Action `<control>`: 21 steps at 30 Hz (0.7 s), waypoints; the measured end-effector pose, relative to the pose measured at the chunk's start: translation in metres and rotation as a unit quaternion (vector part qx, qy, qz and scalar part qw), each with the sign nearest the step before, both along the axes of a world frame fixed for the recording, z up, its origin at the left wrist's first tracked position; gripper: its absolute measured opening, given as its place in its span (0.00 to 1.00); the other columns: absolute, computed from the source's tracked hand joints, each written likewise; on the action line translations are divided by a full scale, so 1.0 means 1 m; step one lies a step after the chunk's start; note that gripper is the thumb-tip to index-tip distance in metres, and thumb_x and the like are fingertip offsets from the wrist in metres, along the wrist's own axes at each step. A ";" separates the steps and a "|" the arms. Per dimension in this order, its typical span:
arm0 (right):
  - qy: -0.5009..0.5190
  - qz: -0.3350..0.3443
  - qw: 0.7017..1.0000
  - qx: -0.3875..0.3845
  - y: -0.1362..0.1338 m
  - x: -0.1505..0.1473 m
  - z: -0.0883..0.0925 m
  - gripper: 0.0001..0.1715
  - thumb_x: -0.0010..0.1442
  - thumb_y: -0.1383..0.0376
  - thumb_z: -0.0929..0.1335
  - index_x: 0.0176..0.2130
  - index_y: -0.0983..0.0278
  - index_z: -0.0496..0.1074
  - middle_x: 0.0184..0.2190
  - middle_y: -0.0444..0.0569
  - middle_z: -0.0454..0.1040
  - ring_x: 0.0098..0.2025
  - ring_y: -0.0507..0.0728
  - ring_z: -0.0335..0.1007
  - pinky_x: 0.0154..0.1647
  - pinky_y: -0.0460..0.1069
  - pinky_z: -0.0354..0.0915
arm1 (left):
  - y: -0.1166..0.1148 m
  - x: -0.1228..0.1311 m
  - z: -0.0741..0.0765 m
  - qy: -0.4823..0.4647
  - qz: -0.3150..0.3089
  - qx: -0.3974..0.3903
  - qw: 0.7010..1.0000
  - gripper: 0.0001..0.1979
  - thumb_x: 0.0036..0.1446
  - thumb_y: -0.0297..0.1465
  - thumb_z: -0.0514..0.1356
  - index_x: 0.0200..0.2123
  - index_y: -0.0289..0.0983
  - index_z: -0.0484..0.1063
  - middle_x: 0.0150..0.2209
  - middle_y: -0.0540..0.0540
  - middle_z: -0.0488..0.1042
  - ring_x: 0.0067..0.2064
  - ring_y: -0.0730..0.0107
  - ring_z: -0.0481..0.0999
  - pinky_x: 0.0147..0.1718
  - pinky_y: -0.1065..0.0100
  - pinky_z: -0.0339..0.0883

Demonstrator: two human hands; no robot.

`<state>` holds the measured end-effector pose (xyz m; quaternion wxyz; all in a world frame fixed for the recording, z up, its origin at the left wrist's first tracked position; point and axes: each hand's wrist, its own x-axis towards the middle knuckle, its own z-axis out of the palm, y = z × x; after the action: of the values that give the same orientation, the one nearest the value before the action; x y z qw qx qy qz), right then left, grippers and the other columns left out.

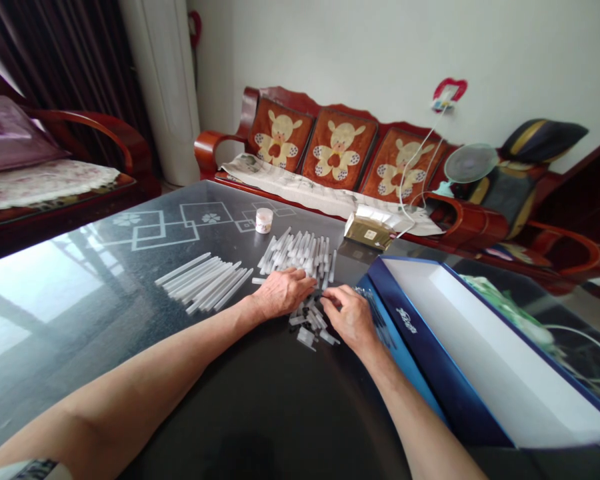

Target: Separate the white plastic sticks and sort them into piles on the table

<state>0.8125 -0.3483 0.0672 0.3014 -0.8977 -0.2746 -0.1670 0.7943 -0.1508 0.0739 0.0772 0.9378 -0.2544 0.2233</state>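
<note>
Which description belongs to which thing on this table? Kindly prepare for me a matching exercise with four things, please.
Things:
1. Small whitish pieces
2. Round container
3. Tissue box
4. Large box

Descriptions:
A. Gold-brown outside
B. Blue outside, white inside
C. By the left hand and right hand
D. Cylindrical, upright

Pairs: 1-C, 2-D, 3-A, 4-B

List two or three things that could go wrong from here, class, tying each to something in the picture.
1. The small loose parts lie scattered beside the right hand, so a careless brush might mix or lose some.
2. The left hand is right by the heap of tubes and could push a few out of place.
3. The left forearm lies close to the other tubes and might nudge them.
</note>
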 end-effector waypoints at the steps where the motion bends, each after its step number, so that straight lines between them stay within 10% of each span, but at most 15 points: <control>1: -0.008 0.002 1.000 -0.024 0.001 -0.002 0.000 0.07 0.57 0.64 0.66 0.33 0.61 0.75 0.33 0.48 0.75 0.34 0.55 0.72 0.38 0.48 0.65 | 0.000 0.000 0.000 0.004 0.000 0.002 1.000 0.17 0.67 0.37 0.46 0.46 0.38 0.70 0.33 0.46 0.70 0.35 0.67 0.69 0.29 0.70 0.59; 21: 0.029 -0.040 0.992 0.115 0.003 -0.001 0.004 0.10 0.58 0.60 0.63 0.32 0.62 0.70 0.29 0.48 0.74 0.32 0.56 0.70 0.37 0.48 0.64 | -0.003 -0.002 -0.002 0.007 -0.014 -0.012 1.000 0.18 0.66 0.39 0.46 0.48 0.39 0.70 0.32 0.46 0.71 0.34 0.68 0.71 0.29 0.71 0.60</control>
<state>0.8117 -0.3457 0.0710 0.4038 -0.8716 -0.2084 -0.1838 0.7919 -0.1535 0.0718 0.0934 0.9346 -0.2642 0.2191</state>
